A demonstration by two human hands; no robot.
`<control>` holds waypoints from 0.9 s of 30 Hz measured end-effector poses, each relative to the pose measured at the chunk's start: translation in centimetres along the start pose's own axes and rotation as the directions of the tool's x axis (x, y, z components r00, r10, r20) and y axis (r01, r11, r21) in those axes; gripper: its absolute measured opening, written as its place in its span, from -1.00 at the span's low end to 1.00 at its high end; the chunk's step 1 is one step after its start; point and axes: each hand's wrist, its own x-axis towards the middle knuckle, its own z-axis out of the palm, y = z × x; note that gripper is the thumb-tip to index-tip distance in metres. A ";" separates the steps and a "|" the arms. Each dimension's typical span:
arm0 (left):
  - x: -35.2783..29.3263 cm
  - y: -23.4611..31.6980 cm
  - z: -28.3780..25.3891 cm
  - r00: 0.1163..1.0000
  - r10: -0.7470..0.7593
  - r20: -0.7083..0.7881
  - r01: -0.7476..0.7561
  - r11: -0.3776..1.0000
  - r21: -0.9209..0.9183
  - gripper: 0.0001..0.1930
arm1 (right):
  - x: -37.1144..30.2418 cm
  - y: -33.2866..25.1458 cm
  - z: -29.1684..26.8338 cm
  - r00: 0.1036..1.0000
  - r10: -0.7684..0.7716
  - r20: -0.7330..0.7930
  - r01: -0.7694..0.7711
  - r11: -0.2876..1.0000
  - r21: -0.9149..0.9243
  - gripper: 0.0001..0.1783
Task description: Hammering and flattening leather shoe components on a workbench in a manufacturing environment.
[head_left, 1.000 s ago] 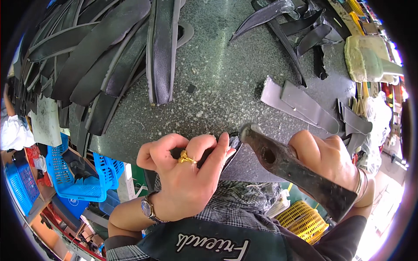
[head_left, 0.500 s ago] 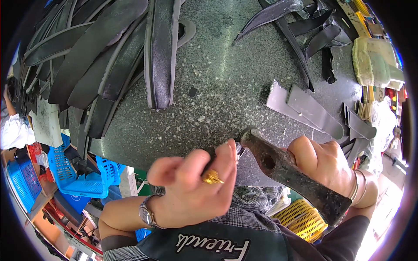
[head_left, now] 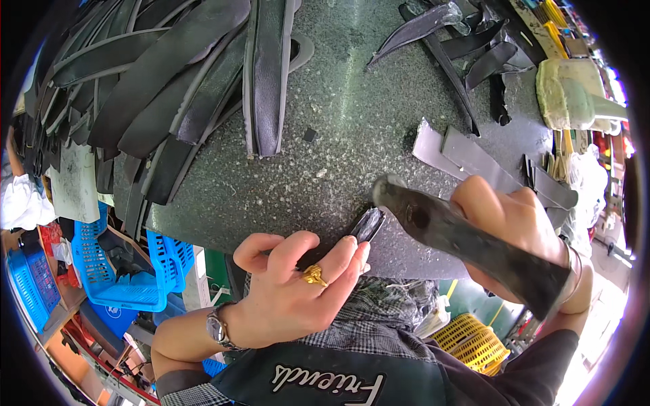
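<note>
My right hand [head_left: 511, 220] is closed around a dark, worn metal hammer [head_left: 467, 247]; its rounded end hangs just right of a black strip, and motion blurs it. That black leather-like strip [head_left: 367, 226] lies at the near edge of the speckled dark work surface [head_left: 305, 183]. My left hand [head_left: 291, 284], with a gold ring and a wristwatch, pinches the strip between thumb and fingers, the other fingers curled. Most of the strip is hidden behind the left hand.
A thick pile of black strips [head_left: 149, 88] covers the far left. More black pieces [head_left: 467, 47] lie far right, with grey strips [head_left: 474, 155] nearer. A pale green container [head_left: 569, 95] stands at the right edge. Blue baskets [head_left: 128, 291] and a yellow basket [head_left: 470, 342] sit below.
The hammer has moved slightly up and right, away from my left fingers. My left hand has shifted a little nearer to me, and more of the black strip shows.
</note>
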 end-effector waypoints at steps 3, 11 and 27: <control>0.6 0.2 -0.3 0.997 0.050 0.055 -0.048 0.998 -0.041 -0.79 | -0.5 -1.1 0.1 0.996 0.063 -0.055 -0.056 0.991 0.125 -0.80; 0.9 0.7 -0.1 0.991 0.102 0.084 -0.092 0.989 -0.114 -0.63 | -1.0 -0.3 0.2 0.998 0.066 -0.013 -0.064 0.993 0.104 -0.77; 1.9 -0.7 -1.1 0.897 -0.389 0.211 0.442 0.755 -0.484 -0.84 | -1.2 -0.3 1.7 0.934 0.127 -0.334 -0.034 0.962 0.272 -0.85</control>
